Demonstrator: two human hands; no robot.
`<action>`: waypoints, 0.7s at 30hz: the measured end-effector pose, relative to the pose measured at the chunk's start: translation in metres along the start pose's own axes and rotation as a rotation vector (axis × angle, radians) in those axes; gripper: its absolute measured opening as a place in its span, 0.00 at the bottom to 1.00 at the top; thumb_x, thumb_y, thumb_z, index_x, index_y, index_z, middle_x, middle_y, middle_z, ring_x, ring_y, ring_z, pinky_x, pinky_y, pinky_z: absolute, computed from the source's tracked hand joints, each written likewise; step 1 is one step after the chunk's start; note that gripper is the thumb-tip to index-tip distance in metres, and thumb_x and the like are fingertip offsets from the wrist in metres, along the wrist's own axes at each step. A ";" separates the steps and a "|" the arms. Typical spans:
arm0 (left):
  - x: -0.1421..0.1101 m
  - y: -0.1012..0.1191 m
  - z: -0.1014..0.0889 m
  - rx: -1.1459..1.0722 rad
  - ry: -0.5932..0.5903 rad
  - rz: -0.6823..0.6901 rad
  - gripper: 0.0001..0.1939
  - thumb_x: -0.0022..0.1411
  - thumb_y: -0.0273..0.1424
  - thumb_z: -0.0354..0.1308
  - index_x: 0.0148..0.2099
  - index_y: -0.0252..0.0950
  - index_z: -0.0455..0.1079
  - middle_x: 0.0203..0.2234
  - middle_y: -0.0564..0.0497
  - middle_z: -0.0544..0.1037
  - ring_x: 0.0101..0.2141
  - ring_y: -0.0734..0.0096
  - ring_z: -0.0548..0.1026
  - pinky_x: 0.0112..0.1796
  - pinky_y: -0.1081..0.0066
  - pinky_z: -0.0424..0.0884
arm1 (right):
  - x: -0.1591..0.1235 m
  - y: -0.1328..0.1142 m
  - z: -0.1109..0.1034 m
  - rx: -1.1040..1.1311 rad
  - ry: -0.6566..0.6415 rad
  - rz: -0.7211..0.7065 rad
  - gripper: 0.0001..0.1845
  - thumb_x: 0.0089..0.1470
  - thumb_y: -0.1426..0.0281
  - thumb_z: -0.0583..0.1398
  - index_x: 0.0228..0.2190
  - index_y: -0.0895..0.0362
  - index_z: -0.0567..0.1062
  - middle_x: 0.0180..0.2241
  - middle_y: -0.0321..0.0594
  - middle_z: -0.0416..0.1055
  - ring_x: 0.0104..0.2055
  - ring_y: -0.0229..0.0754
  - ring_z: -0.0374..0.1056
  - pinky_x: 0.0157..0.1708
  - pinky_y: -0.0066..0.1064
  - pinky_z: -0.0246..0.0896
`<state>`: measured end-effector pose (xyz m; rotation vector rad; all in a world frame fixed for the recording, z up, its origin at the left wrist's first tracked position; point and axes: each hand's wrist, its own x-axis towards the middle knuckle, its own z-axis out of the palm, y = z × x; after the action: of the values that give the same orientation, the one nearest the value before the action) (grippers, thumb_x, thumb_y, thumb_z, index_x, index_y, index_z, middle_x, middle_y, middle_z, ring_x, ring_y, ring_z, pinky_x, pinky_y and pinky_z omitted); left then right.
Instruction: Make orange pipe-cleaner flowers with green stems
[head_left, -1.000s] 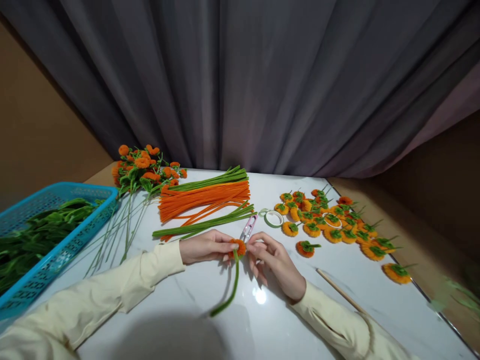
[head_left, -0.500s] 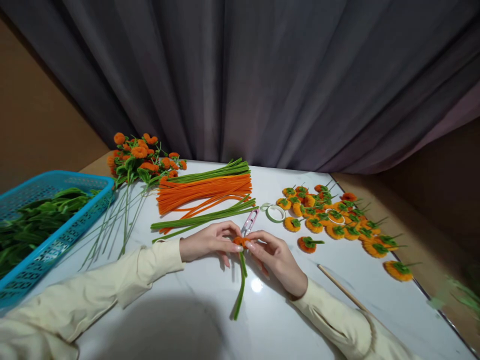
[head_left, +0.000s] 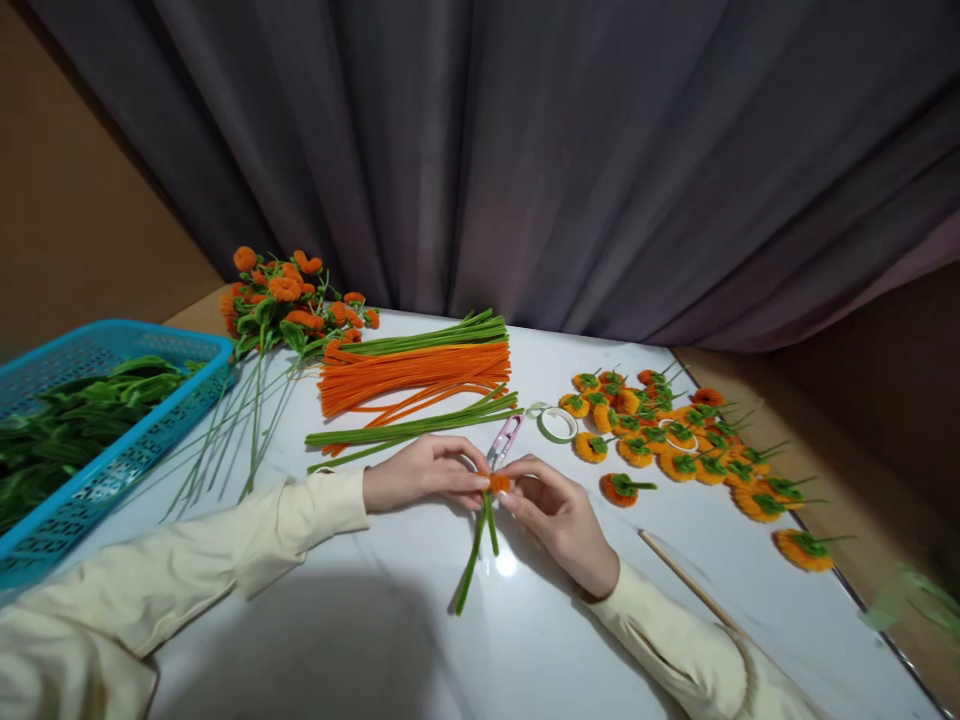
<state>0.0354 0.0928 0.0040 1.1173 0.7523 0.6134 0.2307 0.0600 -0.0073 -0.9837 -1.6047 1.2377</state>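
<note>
Between my two hands is a small orange pipe-cleaner flower, and two ends of a green pipe cleaner hang down from it. My left hand pinches its left side between thumb and fingers. On the right edge, the fingertips of my right hand press against it. Just behind my fingers lie pink-handled snips, their tips partly hidden by the hands. A roll of pale green tape rests to the right of the snips.
Orange pipe cleaners and green pipe cleaners lie in bundles behind my hands. A blue basket of green leaves stands left, near stemmed orange flowers. Several flower heads spread over the right side, with a wooden stick in front.
The orange flower has been turned in my fingers, so two green ends now hang where one long end showed. My right fingertips have come onto the flower. The view has shifted slightly.
</note>
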 end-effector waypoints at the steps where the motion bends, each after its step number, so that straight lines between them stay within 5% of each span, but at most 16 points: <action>1: -0.002 0.001 0.001 0.075 0.014 0.093 0.13 0.50 0.33 0.65 0.36 0.31 0.70 0.33 0.49 0.74 0.33 0.72 0.74 0.35 0.69 0.73 | -0.001 0.000 0.000 -0.076 0.027 -0.095 0.10 0.53 0.65 0.60 0.34 0.59 0.72 0.30 0.40 0.68 0.26 0.34 0.63 0.21 0.24 0.58; 5: -0.012 0.013 0.004 0.468 0.018 0.428 0.08 0.55 0.31 0.61 0.37 0.33 0.72 0.39 0.44 0.72 0.39 0.67 0.72 0.35 0.72 0.72 | -0.008 -0.002 0.000 -0.354 0.096 -0.455 0.09 0.55 0.76 0.57 0.39 0.56 0.72 0.35 0.43 0.70 0.32 0.37 0.67 0.28 0.26 0.64; 9: -0.019 0.025 0.006 0.730 -0.045 0.559 0.07 0.58 0.30 0.58 0.39 0.33 0.73 0.39 0.42 0.75 0.41 0.65 0.73 0.45 0.66 0.68 | -0.014 -0.001 -0.001 -0.527 0.100 -0.623 0.15 0.56 0.79 0.54 0.43 0.55 0.71 0.36 0.44 0.71 0.36 0.38 0.70 0.32 0.26 0.66; 21: -0.016 0.028 0.005 0.551 -0.149 0.384 0.08 0.61 0.31 0.55 0.39 0.33 0.73 0.38 0.45 0.75 0.40 0.67 0.73 0.44 0.67 0.68 | -0.020 -0.003 0.003 -0.651 0.119 -0.713 0.10 0.56 0.78 0.54 0.40 0.57 0.68 0.30 0.42 0.72 0.30 0.36 0.69 0.28 0.24 0.63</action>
<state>0.0280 0.0871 0.0347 1.8227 0.5923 0.6505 0.2337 0.0402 -0.0076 -0.7147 -2.0500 0.1660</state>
